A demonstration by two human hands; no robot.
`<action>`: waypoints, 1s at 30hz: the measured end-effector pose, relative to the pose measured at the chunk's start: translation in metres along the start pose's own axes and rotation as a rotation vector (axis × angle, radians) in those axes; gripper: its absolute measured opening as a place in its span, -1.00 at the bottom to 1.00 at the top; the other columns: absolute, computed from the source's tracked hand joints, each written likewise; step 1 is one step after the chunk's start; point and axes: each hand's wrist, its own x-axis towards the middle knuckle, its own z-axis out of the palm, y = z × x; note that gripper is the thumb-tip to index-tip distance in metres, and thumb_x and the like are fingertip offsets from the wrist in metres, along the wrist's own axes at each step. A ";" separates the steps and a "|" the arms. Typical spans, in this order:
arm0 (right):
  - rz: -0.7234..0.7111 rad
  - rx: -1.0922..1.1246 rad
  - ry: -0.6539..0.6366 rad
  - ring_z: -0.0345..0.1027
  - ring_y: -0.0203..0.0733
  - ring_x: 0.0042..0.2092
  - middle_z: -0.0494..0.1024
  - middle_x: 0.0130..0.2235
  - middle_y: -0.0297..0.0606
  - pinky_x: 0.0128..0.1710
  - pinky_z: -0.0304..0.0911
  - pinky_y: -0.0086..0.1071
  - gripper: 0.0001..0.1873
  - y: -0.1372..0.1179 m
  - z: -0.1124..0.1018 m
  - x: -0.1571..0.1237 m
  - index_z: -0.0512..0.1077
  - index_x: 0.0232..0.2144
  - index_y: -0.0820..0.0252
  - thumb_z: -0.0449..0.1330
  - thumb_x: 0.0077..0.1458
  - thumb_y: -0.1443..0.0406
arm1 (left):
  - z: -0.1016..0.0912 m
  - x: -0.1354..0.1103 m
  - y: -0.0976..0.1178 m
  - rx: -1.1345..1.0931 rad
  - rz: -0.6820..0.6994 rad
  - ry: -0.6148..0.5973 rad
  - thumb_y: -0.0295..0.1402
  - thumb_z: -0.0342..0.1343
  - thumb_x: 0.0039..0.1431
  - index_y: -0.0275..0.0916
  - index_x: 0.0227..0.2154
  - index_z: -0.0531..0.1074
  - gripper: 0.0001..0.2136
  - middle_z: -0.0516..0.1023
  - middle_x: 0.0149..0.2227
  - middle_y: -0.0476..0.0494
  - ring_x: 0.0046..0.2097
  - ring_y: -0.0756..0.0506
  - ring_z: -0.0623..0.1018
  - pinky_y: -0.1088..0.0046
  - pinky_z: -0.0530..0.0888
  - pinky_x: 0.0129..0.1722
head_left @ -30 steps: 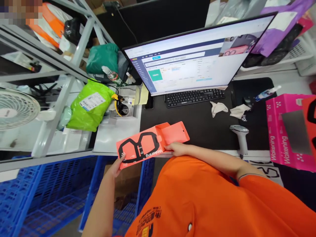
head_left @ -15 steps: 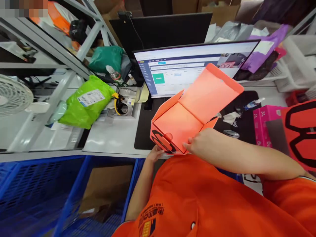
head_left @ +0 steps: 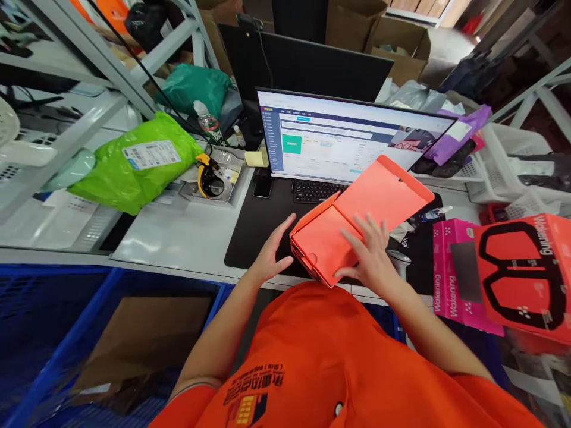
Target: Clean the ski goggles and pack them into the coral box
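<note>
Flanking open-lidded coral box (head_left: 322, 235): left hand (head_left: 270, 253) spread beside, right hand (head_left: 373, 263) spread over

Bright light — right grip (head_left: 373, 261) blurred — edges stretched.

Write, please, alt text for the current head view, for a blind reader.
A person's bare left hand, open, is beside an orange-red cardboard box with its lid raised; the bare right hand, also open, overlaps the box's right side. Behind is a lit rectangular monitor.
</note>
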 end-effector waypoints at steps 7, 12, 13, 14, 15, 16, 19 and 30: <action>0.422 0.076 0.431 -0.12 0.22 0.46 -0.02 0.43 0.22 0.34 0.00 0.22 -0.15 -0.009 0.065 -0.034 -0.09 0.44 0.26 0.11 0.30 0.02 | 0.032 0.011 0.030 0.659 0.274 -0.150 0.13 0.23 0.10 -0.26 0.23 0.35 -0.25 0.47 0.22 -0.39 0.34 -0.41 0.34 -0.19 -0.12 0.43; 0.769 0.263 0.607 -0.05 0.40 0.41 0.00 0.37 0.44 0.28 0.07 0.27 0.36 0.008 0.067 -0.019 -0.20 0.43 0.43 0.41 -0.10 -0.13 | 0.067 0.006 0.039 0.850 0.369 -0.146 0.13 0.26 0.06 -0.28 0.24 0.34 -0.21 0.35 0.29 -0.51 0.33 -0.49 0.32 -0.18 0.20 0.32; 0.762 0.395 0.556 0.09 0.34 0.36 0.11 0.35 0.42 0.24 0.17 0.21 0.30 0.015 0.068 -0.015 -0.17 0.42 0.43 0.40 -0.06 -0.11 | 0.072 0.005 0.041 0.877 0.381 -0.150 0.07 0.29 0.07 -0.22 0.23 0.37 -0.27 0.36 0.29 -0.45 0.33 -0.51 0.30 -0.19 0.23 0.30; 0.728 0.511 0.511 0.24 0.26 0.28 0.24 0.30 0.36 0.19 0.27 0.13 0.18 0.020 0.067 -0.012 -0.09 0.40 0.41 0.36 0.00 -0.08 | 0.074 0.004 0.043 0.902 0.385 -0.150 0.01 0.31 0.08 -0.19 0.21 0.40 -0.33 0.37 0.29 -0.41 0.33 -0.53 0.29 -0.19 0.27 0.28; 0.670 0.590 0.470 0.35 0.18 0.21 0.35 0.25 0.28 0.15 0.32 0.06 0.02 0.025 0.066 -0.011 0.02 0.37 0.38 0.31 0.08 -0.04 | 0.075 0.004 0.045 0.921 0.383 -0.149 -0.04 0.32 0.10 -0.18 0.19 0.42 -0.38 0.40 0.28 -0.38 0.32 -0.54 0.30 -0.17 0.30 0.25; 0.586 0.622 0.432 0.41 0.11 0.17 0.43 0.20 0.20 0.15 0.34 0.01 -0.16 0.027 0.063 -0.010 0.13 0.33 0.33 0.24 0.16 0.01 | 0.075 0.002 0.047 0.927 0.378 -0.153 -0.07 0.32 0.11 -0.19 0.16 0.44 -0.42 0.43 0.25 -0.36 0.29 -0.53 0.33 -0.14 0.35 0.22; 0.209 0.471 0.231 0.31 0.07 0.29 0.48 0.22 0.02 0.32 0.12 0.09 -0.49 0.021 0.043 -0.018 0.38 0.20 0.14 0.10 0.25 0.14 | 0.071 -0.003 0.051 0.852 0.325 -0.153 -0.11 0.31 0.14 -0.21 0.02 0.52 -0.56 0.58 0.06 -0.32 0.11 -0.42 0.52 -0.02 0.50 0.09; 0.046 0.077 -0.041 0.09 0.17 0.41 0.28 0.37 -0.01 0.41 -0.28 0.25 -0.35 -0.051 0.002 -0.025 0.23 0.34 0.11 0.11 0.30 0.02 | 0.072 -0.040 0.003 0.642 0.444 0.140 -0.40 0.22 0.24 -0.12 0.05 0.48 -0.68 0.51 0.11 -0.25 0.23 -0.25 0.47 0.10 0.50 0.20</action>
